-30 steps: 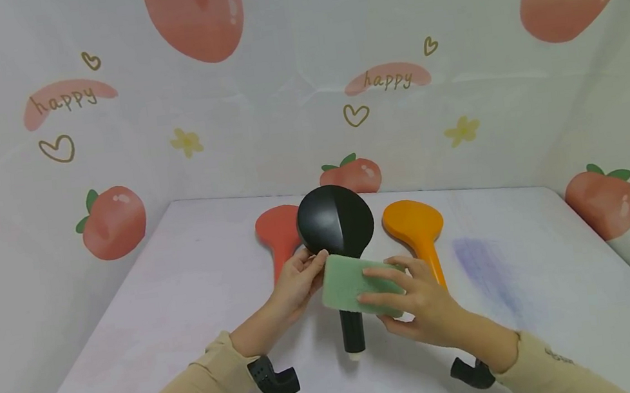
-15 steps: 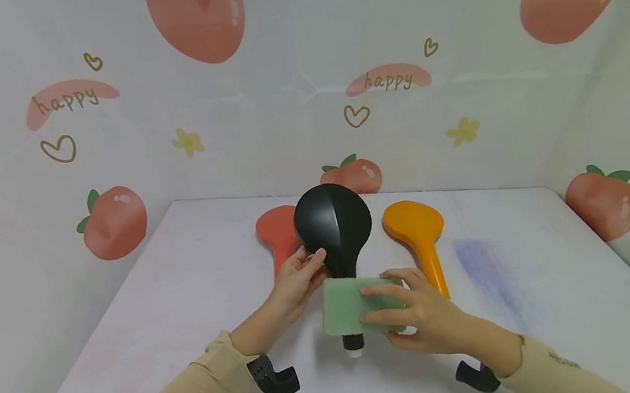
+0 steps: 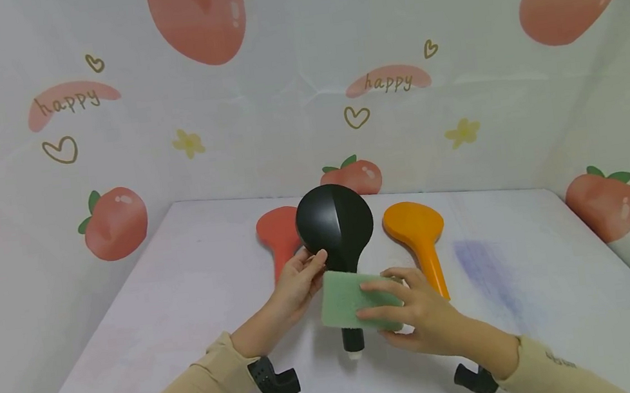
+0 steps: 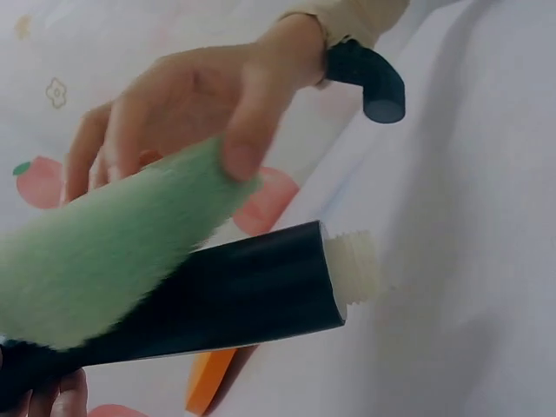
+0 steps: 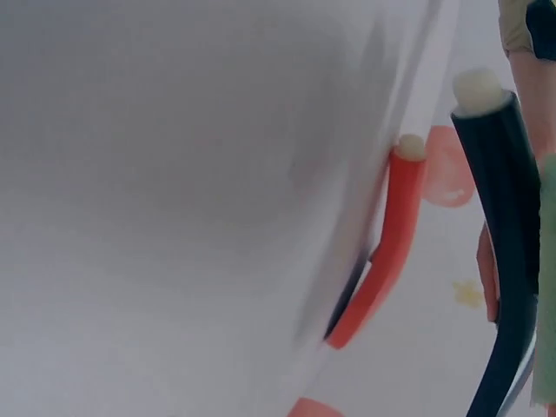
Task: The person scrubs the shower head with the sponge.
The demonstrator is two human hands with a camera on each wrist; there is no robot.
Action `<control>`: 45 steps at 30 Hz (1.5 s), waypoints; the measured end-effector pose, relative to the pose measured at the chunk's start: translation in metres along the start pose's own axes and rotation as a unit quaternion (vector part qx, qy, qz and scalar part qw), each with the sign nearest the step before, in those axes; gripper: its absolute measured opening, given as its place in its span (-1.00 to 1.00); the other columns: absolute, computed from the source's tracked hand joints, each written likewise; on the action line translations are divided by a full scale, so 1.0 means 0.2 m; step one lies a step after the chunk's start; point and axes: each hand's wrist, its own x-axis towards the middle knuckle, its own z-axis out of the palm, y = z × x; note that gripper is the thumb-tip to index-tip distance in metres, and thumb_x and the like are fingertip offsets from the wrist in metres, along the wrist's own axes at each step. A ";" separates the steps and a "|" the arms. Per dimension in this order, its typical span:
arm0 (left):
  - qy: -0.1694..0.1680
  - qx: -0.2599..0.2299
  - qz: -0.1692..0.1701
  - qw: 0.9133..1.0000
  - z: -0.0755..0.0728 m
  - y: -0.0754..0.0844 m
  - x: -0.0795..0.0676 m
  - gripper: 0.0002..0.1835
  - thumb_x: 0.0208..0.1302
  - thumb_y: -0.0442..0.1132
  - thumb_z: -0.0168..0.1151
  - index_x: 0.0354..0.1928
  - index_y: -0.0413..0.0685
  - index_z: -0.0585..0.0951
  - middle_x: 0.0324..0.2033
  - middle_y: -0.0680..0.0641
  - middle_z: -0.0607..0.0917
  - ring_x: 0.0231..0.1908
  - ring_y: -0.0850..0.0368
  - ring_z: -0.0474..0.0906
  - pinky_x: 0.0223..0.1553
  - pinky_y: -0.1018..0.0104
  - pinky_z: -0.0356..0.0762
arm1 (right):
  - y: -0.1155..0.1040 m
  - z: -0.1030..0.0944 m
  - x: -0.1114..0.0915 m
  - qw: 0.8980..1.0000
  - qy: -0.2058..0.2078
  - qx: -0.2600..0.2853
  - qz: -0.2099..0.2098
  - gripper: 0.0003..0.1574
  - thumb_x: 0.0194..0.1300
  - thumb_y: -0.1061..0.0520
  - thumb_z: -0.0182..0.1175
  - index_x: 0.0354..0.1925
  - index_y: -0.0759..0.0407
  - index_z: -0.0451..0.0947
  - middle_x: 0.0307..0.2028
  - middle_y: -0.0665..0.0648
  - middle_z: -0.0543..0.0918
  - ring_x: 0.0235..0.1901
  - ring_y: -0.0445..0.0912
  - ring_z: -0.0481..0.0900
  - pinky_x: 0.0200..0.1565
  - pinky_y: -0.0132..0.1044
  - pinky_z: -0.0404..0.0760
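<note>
My left hand (image 3: 297, 284) holds a black shower head (image 3: 334, 219) by its neck, thumb on the near side and fingers behind. Its round back faces me and the handle points down toward me, raised above the table. In the left wrist view the handle ends in a white threaded fitting (image 4: 352, 267). A light green sponge (image 3: 343, 300) lies across the handle, covering its middle. My right hand (image 3: 423, 307) grips the sponge from the right with fingers spread over its face; in the left wrist view the thumb (image 4: 246, 143) presses its near edge.
On the white table (image 3: 183, 270), a red shower head (image 3: 277, 230) lies behind the black one, partly hidden by it and my left hand. An orange shower head (image 3: 414, 221) lies to the right, just beyond my right hand. A printed cloth wall (image 3: 259, 112) stands behind.
The sponge has slid down the black handle toward its threaded end, then slightly back up, moved by my right hand. My left hand and the shower head stay nearly in place.
</note>
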 end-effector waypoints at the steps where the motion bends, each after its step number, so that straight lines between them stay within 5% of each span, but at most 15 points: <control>1: 0.004 -0.003 0.002 1.000 0.00 0.00 0.00 -0.60 0.39 -0.26 0.00 0.18 -0.33 0.34 -0.36 0.18 0.60 -0.33 0.37 0.55 -0.24 0.57 0.56 | -0.01 0.00 -0.01 1.000 -0.009 0.003 -0.010 -0.60 0.10 -0.05 0.29 -0.03 -0.23 0.56 0.12 0.06 0.46 0.03 0.09 0.32 0.00 -0.03 0.36; 7: 0.016 -0.025 0.008 1.000 -0.01 0.00 0.01 -0.58 0.39 -0.29 -0.01 0.22 -0.35 0.33 -0.30 0.17 0.63 -0.28 0.33 0.59 -0.14 0.47 0.61 | -0.03 0.00 -0.03 0.997 -0.040 0.015 -0.059 -0.25 -0.35 0.00 0.55 -0.06 -0.27 0.56 0.10 -0.01 0.48 0.02 0.01 0.33 -0.05 -0.11 0.42; 18: 0.022 -0.010 -0.003 1.000 0.00 0.01 0.01 -0.55 0.39 -0.27 0.00 0.25 -0.29 0.31 -0.34 0.16 0.57 -0.32 0.35 0.52 -0.28 0.58 0.56 | 0.01 0.00 0.00 1.000 -0.002 -0.014 0.007 -0.67 0.20 -0.09 0.16 -0.04 -0.21 0.57 0.12 0.08 0.47 0.01 0.11 0.32 0.01 -0.06 0.35; 26: 0.027 -0.027 0.004 0.999 0.00 0.01 0.01 -0.58 0.39 -0.27 -0.01 0.21 -0.35 0.35 -0.32 0.18 0.63 -0.29 0.34 0.59 -0.17 0.49 0.61 | -0.05 0.01 -0.02 0.998 -0.040 0.018 -0.051 -0.29 -0.27 0.00 0.52 -0.03 -0.27 0.55 0.11 0.00 0.48 0.02 0.01 0.32 -0.04 -0.11 0.39; 31: 0.030 -0.027 0.004 0.999 -0.02 0.01 0.02 -0.58 0.39 -0.28 0.00 0.21 -0.36 0.35 -0.31 0.16 0.64 -0.28 0.32 0.59 -0.11 0.41 0.62 | -0.04 0.01 -0.04 0.995 -0.043 0.035 -0.084 -0.39 -0.19 0.03 0.44 -0.06 -0.27 0.55 0.08 -0.02 0.51 0.03 0.01 0.34 -0.03 -0.12 0.40; 38: 0.009 -0.021 -0.013 1.000 -0.02 0.01 0.01 -0.57 0.40 -0.26 -0.02 0.22 -0.36 0.32 -0.33 0.17 0.62 -0.31 0.32 0.56 -0.22 0.54 0.58 | 0.05 0.00 -0.01 0.999 0.002 0.012 -0.030 -0.73 0.20 -0.04 0.13 -0.10 -0.21 0.57 0.07 0.05 0.50 0.01 0.08 0.35 -0.03 -0.03 0.40; 45: -0.020 -0.007 -0.027 0.999 -0.02 0.00 0.00 -0.57 0.40 -0.25 -0.03 0.21 -0.38 0.30 -0.29 0.12 0.59 -0.31 0.30 0.55 -0.21 0.54 0.58 | 0.13 0.00 0.04 0.996 0.078 0.019 0.050 -0.64 0.31 -0.14 -0.05 -0.12 -0.08 0.59 0.05 0.18 0.51 -0.01 0.12 0.35 -0.03 -0.02 0.41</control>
